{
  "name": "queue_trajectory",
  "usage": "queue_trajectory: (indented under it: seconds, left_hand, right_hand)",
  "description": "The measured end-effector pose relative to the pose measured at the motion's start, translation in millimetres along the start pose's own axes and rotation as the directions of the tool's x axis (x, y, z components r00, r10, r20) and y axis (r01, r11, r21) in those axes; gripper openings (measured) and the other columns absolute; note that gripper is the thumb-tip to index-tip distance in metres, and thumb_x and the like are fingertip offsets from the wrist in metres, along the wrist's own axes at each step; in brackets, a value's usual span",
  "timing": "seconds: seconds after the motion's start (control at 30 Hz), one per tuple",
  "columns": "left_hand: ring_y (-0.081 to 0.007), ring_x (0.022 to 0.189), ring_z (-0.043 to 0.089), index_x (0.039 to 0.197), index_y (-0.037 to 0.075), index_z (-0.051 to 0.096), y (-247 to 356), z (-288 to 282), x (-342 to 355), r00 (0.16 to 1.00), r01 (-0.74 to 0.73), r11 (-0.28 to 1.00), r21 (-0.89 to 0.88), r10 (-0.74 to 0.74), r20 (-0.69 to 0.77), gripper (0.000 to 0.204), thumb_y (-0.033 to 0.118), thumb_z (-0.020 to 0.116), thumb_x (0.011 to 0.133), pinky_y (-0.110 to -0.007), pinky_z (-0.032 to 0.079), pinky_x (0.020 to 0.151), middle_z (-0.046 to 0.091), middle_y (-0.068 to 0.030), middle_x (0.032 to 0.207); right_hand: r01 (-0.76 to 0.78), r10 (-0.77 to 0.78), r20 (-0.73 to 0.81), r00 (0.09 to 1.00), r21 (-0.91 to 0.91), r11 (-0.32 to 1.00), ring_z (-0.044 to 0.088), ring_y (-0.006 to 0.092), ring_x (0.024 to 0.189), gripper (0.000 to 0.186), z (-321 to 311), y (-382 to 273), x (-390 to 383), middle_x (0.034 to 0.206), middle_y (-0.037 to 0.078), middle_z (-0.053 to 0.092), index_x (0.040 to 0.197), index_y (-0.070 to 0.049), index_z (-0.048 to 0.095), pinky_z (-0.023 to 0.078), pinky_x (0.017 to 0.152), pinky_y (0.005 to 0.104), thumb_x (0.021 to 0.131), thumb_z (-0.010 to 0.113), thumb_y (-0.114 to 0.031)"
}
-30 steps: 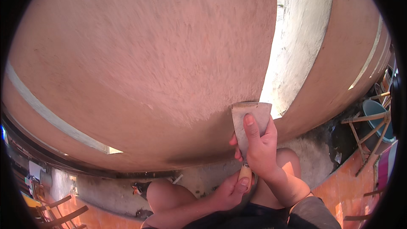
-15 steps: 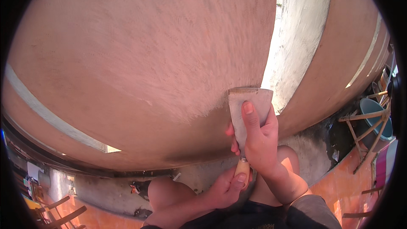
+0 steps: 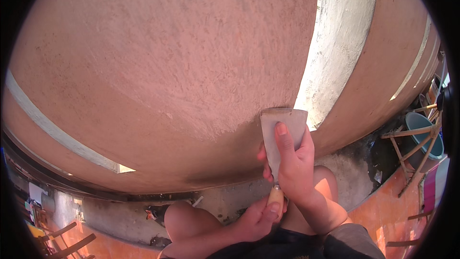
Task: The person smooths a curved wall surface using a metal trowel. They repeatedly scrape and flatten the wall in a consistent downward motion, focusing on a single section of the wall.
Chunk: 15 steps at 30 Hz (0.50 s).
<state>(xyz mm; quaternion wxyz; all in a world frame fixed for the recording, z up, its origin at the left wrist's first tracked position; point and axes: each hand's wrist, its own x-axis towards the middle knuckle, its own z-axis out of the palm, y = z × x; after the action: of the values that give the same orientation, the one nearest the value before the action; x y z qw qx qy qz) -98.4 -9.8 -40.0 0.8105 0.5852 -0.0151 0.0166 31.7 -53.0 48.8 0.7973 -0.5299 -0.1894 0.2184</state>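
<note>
My left hand (image 3: 258, 217) is wrapped round the wooden handle of a wide putty knife (image 3: 274, 134). Higher up, my right hand (image 3: 296, 168) grips its metal blade, thumb flat on the face and fingers curled behind. The blade's broad edge meets a pinkish-brown wall (image 3: 191, 57), close to the bright opening on the right. Rough, scraped-looking texture covers the wall's middle; a darker, smoother band runs below it beside the blade. Whether the whole edge presses on the wall, I cannot tell.
Right of the blade is a narrow slot with a pale, sunlit side face (image 3: 342, 43). Wooden stool legs (image 3: 417, 148) and a blue-green basin (image 3: 421, 132) are at the right. More wooden legs (image 3: 72, 242) show at the lower left. My bent knees are just below the wall.
The putty knife has slid slightly down the wall toward me, both hands moving with it. Their grip on the handle and blade looks the same.
</note>
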Motion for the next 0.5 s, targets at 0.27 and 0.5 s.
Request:
queue_trajectory:
  seconds: [0.27, 0.5]
  left_hand:
    - [-0.0059, 0.063, 0.036, 0.103, 0.003, 0.048, -3.6, -4.4, -0.1, 1.0, 0.008, 1.0, -0.006, -0.008, 0.004, 0.034, 0.033, 0.033, 0.106, -0.022, 0.034, 0.059, 0.041, 0.0035, 0.072]
    - [-0.0065, 0.064, 0.037, 0.103, 0.003, 0.048, -3.5, -0.8, 1.7, 1.0, 0.006, 1.0, -0.002, -0.006, 0.01, 0.035, 0.034, 0.032, 0.106, -0.023, 0.034, 0.059, 0.042, 0.0029, 0.073]
  right_hand:
    - [0.003, -0.003, 0.006, 1.0, 0.009, 1.0, 0.052, 0.0113, 0.043, 0.036, -1.1, 2.6, -0.3, 0.069, 0.008, 0.06, 0.109, -0.004, 0.044, 0.04, 0.037, 0.0238, 0.1, 0.053, -0.038]
    - [0.016, -0.016, 0.0, 1.0, -0.01, 1.0, 0.051, 0.0119, 0.042, 0.037, -6.2, 6.4, -0.6, 0.069, 0.009, 0.059, 0.108, -0.005, 0.044, 0.04, 0.037, 0.0238, 0.1, 0.053, -0.04]
